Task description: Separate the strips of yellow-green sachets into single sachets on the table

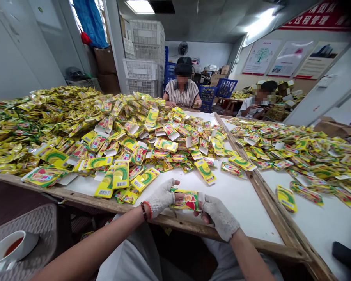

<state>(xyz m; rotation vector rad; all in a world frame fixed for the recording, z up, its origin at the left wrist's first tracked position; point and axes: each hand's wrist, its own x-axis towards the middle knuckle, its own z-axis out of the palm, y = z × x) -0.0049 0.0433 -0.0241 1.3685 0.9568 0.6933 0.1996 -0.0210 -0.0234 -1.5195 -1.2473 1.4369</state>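
Both my hands wear pale knitted gloves. My left hand (161,197) and my right hand (218,215) grip the two ends of one small yellow packet (187,200) with red and green print, held just above the near edge of the white table (236,199). A bead bracelet circles my left wrist. Right beyond my hands lies a big heap of yellow packets and flat cartons (119,136), several with barcodes facing up.
A second white table (318,218) on the right carries more packets. Two people sit at the far side. White crates are stacked at the back. A cup of red liquid (10,249) stands on a stool at the lower left. A dark object (346,255) lies at the right edge.
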